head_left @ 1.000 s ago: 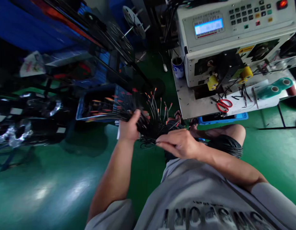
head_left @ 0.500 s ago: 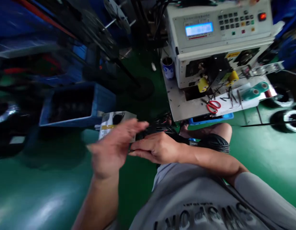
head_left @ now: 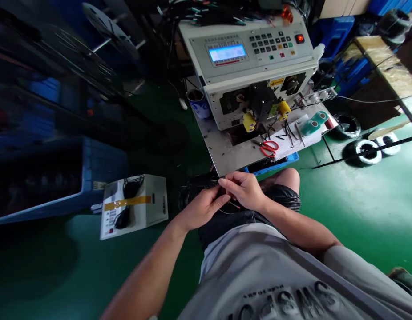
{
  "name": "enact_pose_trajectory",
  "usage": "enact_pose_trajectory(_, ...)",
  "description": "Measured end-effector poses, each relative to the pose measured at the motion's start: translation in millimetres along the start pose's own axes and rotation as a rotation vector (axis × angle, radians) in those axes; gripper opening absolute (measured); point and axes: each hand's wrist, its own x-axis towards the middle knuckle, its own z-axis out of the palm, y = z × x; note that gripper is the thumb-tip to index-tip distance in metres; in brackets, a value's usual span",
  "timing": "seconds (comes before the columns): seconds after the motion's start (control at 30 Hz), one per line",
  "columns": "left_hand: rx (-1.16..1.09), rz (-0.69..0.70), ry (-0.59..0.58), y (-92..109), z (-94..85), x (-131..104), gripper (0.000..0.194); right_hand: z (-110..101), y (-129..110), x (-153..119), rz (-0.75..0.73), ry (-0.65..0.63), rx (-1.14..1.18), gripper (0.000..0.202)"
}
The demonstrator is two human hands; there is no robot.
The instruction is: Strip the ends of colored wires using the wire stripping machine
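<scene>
1. Big white wire-cutting machine (head_left: 249,58) is sitting on a steel table (head_left: 222,153), screen glowing blue.
2. Blue crate (head_left: 92,173) is sitting on the green floor, left side.
3. Small white box (head_left: 152,202) is lying near it.
4. Left hand (head_left: 201,209) and right hand (head_left: 244,191) are both pinching a bundle of black wires (head_left: 195,189) over the lap, fingers curled closed.
5. Red scissors (head_left: 268,148) are lying on the table.

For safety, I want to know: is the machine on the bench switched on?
On: the machine's blue display is lit, and a red lamp glows.
</scene>
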Motion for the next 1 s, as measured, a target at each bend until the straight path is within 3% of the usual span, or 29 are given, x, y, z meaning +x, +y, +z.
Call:
enact_pose_trajectory(0.07, -0.163, -0.086, 0.061, -6, 10.6, 2, 0.049, -29, 11, 6, 0.017, 0.031, 0.004, 0.054)
enact_pose_trajectory(0.13, -0.352, -0.160, 0.148, -13, 19.2, -2, 0.050, -73, 20, 17, -0.007, 0.157, -0.154, 0.051)
enact_pose_trajectory(0.2, -0.496, -0.188, 0.227, -18, 24.9, -8, 0.047, -123, 29, 34, -0.054, 0.377, -0.523, 0.042)
enact_pose_trajectory(0.23, -0.536, -0.189, 0.250, -18, 26.7, -11, 0.045, -145, 34, 43, -0.036, 0.409, -0.731, 0.041)
enact_pose_trajectory(0.3, -0.575, -0.188, 0.276, -17, 28.8, -15, 0.042, -179, 43, 60, 0.037, 0.354, -1.058, 0.042)
enact_pose_trajectory(0.37, -0.596, -0.190, 0.293, -15, 29.9, -16, 0.040, -194, 49, 71, 0.101, 0.239, -1.260, 0.040)
enact_pose_trajectory(0.6, -0.616, -0.234, 0.364, -10, 34.9, -9, 0.040, -184, 46, 91, 0.113, 0.115, -1.378, 0.018)
enact_pose_trajectory(0.73, -0.603, -0.277, 0.393, -11, 36.9, -6, 0.041, -183, 39, 88, 0.095, 0.178, -1.297, 0.021)
enact_pose_trajectory(0.87, -0.581, -0.261, 0.396, -13, 37.3, -5, 0.038, -171, 34, 52, 0.039, 0.286, -0.980, 0.026)
enact_pose_trajectory(1.0, -0.469, -0.229, 0.429, -14, 39.3, -5, 0.032, -127, 42, 2, 0.072, 0.056, -0.260, 0.040)
